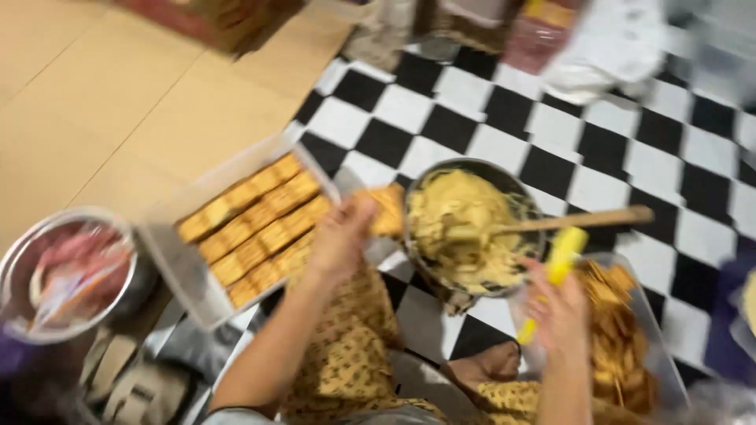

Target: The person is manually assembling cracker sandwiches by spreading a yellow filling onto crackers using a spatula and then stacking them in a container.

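Your right hand (561, 311) grips the yellow spreader (555, 275); your left hand (340, 236) pinches a cracker (386, 208). Hold it level over the filling bowl (472, 228).

Black-and-white checkered floor (630, 165) beside tan flooring (118, 102). A metal bowl (67, 271) of pink wrappers at the left edge; white bags (614, 51) and a reddish box (201, 20) along the top, blurred.
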